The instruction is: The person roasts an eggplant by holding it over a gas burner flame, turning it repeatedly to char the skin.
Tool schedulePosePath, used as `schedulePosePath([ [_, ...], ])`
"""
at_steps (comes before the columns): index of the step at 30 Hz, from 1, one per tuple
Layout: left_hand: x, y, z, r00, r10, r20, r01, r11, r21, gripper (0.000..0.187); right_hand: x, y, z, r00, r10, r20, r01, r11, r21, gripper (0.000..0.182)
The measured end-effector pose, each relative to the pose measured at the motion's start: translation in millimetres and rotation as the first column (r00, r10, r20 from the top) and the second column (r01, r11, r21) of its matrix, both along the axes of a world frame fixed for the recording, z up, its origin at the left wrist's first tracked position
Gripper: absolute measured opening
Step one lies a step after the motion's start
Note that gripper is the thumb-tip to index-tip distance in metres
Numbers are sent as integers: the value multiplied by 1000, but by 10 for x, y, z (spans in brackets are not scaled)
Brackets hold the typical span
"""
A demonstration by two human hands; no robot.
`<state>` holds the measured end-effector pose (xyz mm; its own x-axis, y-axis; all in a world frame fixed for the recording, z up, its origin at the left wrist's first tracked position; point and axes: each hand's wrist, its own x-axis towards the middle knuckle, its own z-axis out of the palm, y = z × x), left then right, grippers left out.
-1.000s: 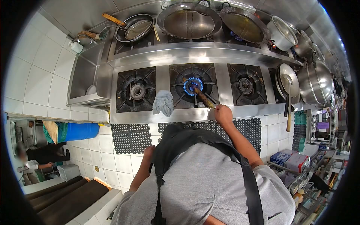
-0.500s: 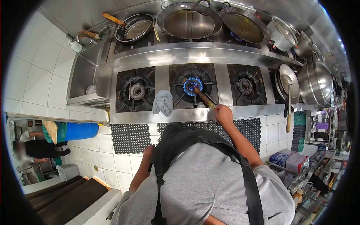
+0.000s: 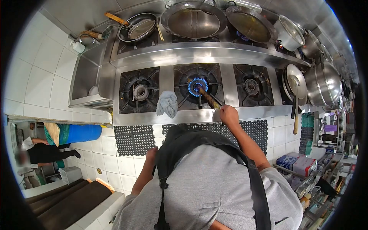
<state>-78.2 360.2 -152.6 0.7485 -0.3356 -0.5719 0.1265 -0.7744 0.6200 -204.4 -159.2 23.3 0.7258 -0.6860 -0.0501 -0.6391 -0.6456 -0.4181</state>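
My right hand (image 3: pixel 229 115) is closed around the near end of a brown, dark-mottled stick (image 3: pixel 211 100); I cannot make out its exact kind. The stick slants up and left, and its far end reaches the ring of blue flame on the middle burner (image 3: pixel 198 87). By the apron's left side, my left hand (image 3: pixel 152 153) hangs low in front of the stove; its fingers are too hidden to read. A crumpled grey-blue cloth (image 3: pixel 167 104) lies on the stove's front edge, left of the lit burner.
Unlit burners flank the flame, one on the left (image 3: pixel 140 92), one on the right (image 3: pixel 251 87). Large woks (image 3: pixel 193 23) and a pot (image 3: pixel 289 33) stand on the back shelf. Stacked pans with a ladle (image 3: pixel 295 88) sit at right. Another person (image 3: pixel 42 153) is at far left.
The stick and my right hand stay almost where they were. At far left, the other person's leg extends further right. The view has shifted very slightly.
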Motion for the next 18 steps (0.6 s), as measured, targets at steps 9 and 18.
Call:
schedulePosePath([
  [9,17,-291,467,939,239,-248,-274,954,-119,30,12,-6,2,1000,12,-10,-12,1000,0,20],
  [18,35,-163,406,998,20,-67,-26,995,-99,21,23,-16,58,1000,20,-21,-20,999,28,22],
])
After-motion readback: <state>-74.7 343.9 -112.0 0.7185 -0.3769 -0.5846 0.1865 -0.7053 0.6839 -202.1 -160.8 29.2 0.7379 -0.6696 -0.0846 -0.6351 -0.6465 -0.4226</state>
